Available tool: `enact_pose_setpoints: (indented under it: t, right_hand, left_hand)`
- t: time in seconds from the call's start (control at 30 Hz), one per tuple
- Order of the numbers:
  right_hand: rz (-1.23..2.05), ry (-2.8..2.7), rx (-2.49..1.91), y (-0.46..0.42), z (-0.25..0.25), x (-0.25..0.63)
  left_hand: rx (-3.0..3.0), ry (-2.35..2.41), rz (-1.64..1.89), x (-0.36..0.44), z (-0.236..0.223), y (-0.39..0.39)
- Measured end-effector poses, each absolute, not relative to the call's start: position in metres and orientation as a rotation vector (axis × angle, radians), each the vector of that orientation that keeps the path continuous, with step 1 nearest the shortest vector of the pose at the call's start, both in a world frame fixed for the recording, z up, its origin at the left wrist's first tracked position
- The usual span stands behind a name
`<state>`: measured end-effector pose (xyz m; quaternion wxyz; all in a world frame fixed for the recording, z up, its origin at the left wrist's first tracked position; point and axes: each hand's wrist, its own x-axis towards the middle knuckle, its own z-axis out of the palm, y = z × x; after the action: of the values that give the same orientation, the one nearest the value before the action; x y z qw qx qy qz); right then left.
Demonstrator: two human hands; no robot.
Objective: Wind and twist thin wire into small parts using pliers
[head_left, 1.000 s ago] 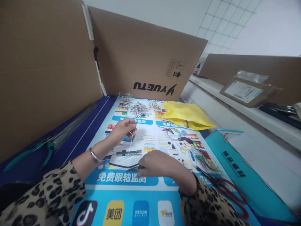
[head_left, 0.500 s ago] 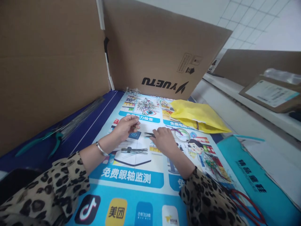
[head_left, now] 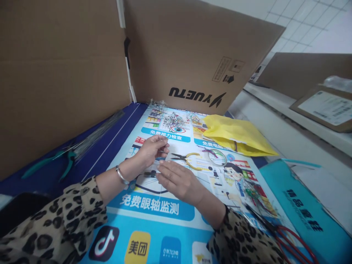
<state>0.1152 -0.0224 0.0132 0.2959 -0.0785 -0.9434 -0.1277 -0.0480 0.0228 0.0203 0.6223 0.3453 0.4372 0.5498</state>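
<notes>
My left hand (head_left: 154,151) is held above the printed sheet (head_left: 158,229) with thumb and fingers closed together; whatever they pinch is too small to make out. To its right my right hand (head_left: 183,180) hangs palm down with its fingers stretched out, holding nothing. Beneath these fingers lies a bundle of short thin wires (head_left: 150,174), partly hidden. Just beyond the right hand, the yellow-handled pliers (head_left: 192,161) rest on the sheet with their jaws apart. A ring-shaped coil (head_left: 225,158) with purple strands lies beside them.
Tangled wire pieces (head_left: 176,121) lie toward the cardboard wall (head_left: 198,55). On the left are teal-handled pliers (head_left: 67,167) and long wires (head_left: 99,134). A yellow bag (head_left: 239,135), red-handled scissors (head_left: 283,231) and a teal box (head_left: 297,198) stand to the right.
My right hand has let go of the pliers, which now lie on the sheet. It has moved left and nearer to me, over the short wires. My left hand stays pinched.
</notes>
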Motion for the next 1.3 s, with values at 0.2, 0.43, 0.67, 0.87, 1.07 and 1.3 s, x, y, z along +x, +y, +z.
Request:
enact_pose_setpoints:
  t: [0.2, 0.43, 0.67, 0.87, 1.07, 1.3]
  right_hand:
    - [-0.296, -2.473, -0.197, -0.025, 0.014, 0.116]
    - [-0.159, -2.398, -0.176, -0.037, 0.018, 0.119]
    - [0.023, -2.379, -0.212, -0.05, 0.024, 0.126]
    - [0.036, -2.445, -0.188, -0.058, 0.027, 0.129]
    - [0.157, -2.493, -0.151, -0.07, 0.032, 0.125]
    - [0.484, -2.443, -0.161, -0.077, 0.03, 0.121]
  left_hand:
    - [0.992, 0.774, 1.268, -0.049, 0.027, 0.018]
    - [0.99, 0.496, 1.123, -0.053, 0.033, 0.015]
    - [0.924, 0.303, 1.025, -0.052, 0.034, 0.012]
    - [1.025, 0.363, 0.896, -0.049, 0.035, 0.007]
    - [1.104, 0.472, 0.739, -0.051, 0.037, 0.003]
    - [1.19, 0.516, 0.609, -0.055, 0.034, 0.006]
